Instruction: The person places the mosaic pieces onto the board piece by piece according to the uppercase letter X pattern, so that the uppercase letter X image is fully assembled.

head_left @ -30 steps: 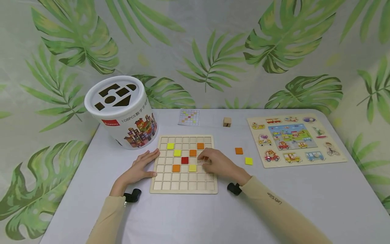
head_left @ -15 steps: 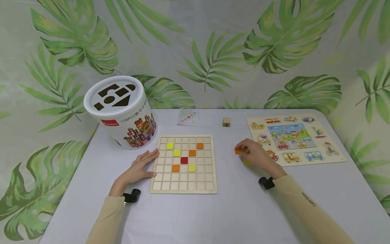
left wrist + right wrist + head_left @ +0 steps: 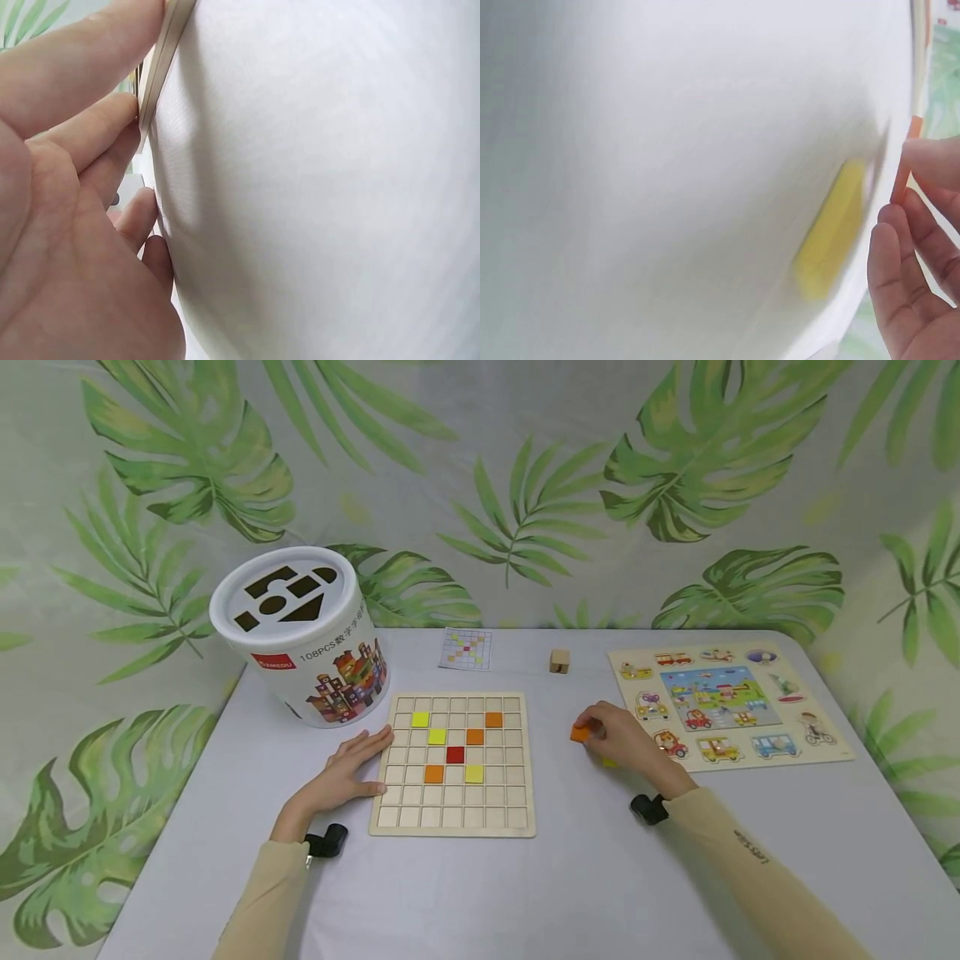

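A pale wooden grid board (image 3: 452,817) lies flat on the table. My left hand (image 3: 339,778) rests against its left edge with fingers straight; the left wrist view shows the fingertips at the board's side. On the board sit a red square tile (image 3: 455,755), several orange ones and several yellow ones. To the right of the board, my right hand (image 3: 626,745) pinches an orange square tile (image 3: 580,733) between thumb and fingers, tilted in the right wrist view. A loose yellow tile (image 3: 831,236) lies on the table close to that hand, partly hidden by it in the head view.
At the back left stands a white block bucket (image 3: 315,652) with shape holes in its lid. A small pattern card (image 3: 466,648) and a small wooden cube (image 3: 559,662) are behind the board. A vehicle picture puzzle (image 3: 720,693) lies to the right.
My right hand has left the board's right side, reached the loose orange tile and taken hold of it, then shifted it slightly left. My left hand has stayed in place.
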### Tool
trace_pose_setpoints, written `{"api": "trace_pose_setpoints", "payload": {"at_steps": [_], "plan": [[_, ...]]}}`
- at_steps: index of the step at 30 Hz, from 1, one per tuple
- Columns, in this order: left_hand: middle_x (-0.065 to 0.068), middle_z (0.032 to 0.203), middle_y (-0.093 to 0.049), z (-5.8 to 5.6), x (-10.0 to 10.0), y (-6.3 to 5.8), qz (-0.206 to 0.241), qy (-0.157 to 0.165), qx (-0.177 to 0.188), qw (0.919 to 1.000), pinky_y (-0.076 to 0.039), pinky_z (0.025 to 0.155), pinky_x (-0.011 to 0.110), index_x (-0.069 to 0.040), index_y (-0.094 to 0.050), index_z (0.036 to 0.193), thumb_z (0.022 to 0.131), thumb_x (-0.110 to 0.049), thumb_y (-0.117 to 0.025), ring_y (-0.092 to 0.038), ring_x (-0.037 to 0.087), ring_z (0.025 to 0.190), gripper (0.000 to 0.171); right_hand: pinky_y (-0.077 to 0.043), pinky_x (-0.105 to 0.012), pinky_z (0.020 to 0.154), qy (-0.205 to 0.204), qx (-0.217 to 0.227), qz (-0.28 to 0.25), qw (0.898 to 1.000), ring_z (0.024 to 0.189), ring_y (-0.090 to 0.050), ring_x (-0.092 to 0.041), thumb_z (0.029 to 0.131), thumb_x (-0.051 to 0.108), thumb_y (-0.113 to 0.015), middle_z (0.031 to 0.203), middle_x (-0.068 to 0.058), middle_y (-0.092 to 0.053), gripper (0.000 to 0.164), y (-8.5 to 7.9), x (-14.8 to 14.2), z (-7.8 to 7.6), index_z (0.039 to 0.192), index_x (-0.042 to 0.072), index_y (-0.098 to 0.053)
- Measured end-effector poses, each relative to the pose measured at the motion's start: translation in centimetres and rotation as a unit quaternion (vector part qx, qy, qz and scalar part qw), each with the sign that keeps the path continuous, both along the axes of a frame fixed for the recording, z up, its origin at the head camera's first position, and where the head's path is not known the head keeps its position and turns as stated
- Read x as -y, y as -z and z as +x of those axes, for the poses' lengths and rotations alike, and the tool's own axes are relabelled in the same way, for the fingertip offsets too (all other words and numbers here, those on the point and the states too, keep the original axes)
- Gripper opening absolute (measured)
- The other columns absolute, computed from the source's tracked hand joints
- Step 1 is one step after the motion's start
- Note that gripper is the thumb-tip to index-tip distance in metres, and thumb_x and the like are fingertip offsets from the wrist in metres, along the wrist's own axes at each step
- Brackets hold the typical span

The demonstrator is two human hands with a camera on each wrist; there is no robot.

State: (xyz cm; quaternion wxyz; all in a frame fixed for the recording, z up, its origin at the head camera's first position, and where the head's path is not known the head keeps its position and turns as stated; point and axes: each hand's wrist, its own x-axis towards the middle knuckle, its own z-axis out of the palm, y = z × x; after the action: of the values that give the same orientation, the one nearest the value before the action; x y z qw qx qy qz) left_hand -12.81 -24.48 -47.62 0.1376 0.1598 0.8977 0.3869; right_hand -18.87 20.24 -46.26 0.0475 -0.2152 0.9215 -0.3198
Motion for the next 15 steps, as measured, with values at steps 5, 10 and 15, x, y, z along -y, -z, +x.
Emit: {"api": "trace_pose_setpoints", "payload": {"at_steps": [5, 10, 15], "plan": [[0.011, 0.157, -0.021, 0.0, 0.0, -0.1, 0.000, 0.001, 0.000, 1.0000, -0.002, 0.105, 0.064, -0.004, -0.032, 0.148, 0.082, -0.017, -0.074, -0.004, 0.038, 0.142, 0.080, -0.049, -0.040, 0.078, -0.015, 0.009, -0.024, 1.000, 0.091, -0.057, -0.025, 0.077, -0.008, -0.068, 0.098, -0.008, -0.061, 0.024, -0.8, 2.1, 0.7, 0.099, 0.000, -0.065], [0.011, 0.157, -0.021, 0.0, 0.0, -0.1, 0.002, 0.001, 0.000, 1.0000, -0.002, 0.105, 0.065, -0.004, -0.032, 0.149, 0.082, -0.017, -0.074, -0.004, 0.038, 0.142, 0.079, -0.049, -0.036, 0.077, -0.041, 0.023, -0.035, 0.998, 0.091, -0.056, -0.022, 0.077, -0.006, -0.067, 0.097, -0.005, -0.061, 0.023, -1.7, 5.0, 1.6, 0.100, 0.001, -0.066], [0.011, 0.157, -0.020, 0.0, 0.0, 0.0, 0.002, 0.002, -0.001, 1.0000, -0.003, 0.104, 0.065, -0.004, -0.032, 0.148, 0.082, -0.017, -0.073, -0.004, 0.038, 0.142, 0.079, -0.050, -0.033, 0.077, -0.086, 0.025, -0.044, 0.995, 0.090, -0.055, -0.020, 0.079, -0.004, -0.068, 0.097, -0.002, -0.060, 0.023, -2.0, 8.2, 2.4, 0.100, 0.003, -0.066]]}}
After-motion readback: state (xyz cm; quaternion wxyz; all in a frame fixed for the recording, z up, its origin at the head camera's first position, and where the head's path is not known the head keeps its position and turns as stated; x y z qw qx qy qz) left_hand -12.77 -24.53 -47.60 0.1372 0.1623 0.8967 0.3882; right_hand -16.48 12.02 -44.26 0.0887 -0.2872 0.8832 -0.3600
